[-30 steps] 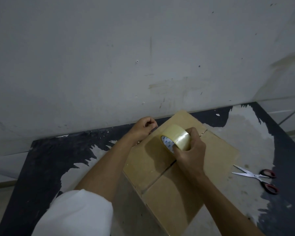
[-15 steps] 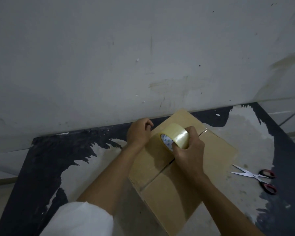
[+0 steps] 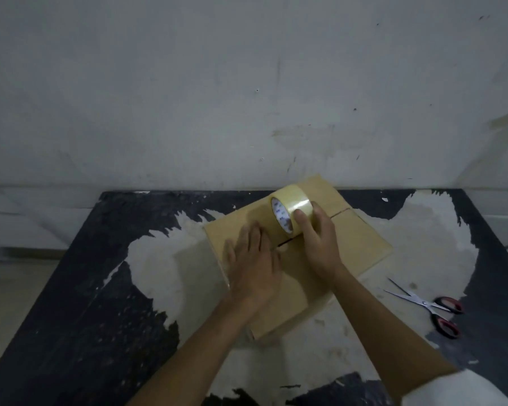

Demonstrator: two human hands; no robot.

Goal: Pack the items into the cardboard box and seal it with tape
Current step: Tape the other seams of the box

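Note:
A closed cardboard box (image 3: 361,244) lies on the worn black table (image 3: 100,288), its two top flaps meeting in a seam. My right hand (image 3: 317,244) grips a roll of clear yellowish tape (image 3: 291,206) that stands on edge on the seam near the box's middle. My left hand (image 3: 252,265) lies flat with straight fingers on the near left part of the lid, pressing beside the seam just left of the roll. The box's contents are hidden.
Scissors (image 3: 431,307) with red and black handles lie open on the table to the right of the box. A grey wall (image 3: 247,83) rises directly behind the table. Bare worn tabletop spreads left of the box.
My left hand left the box's far left edge and now presses flat on the lid near the seam. The box appears turned and nearer the centre. The tape roll stays in my right hand.

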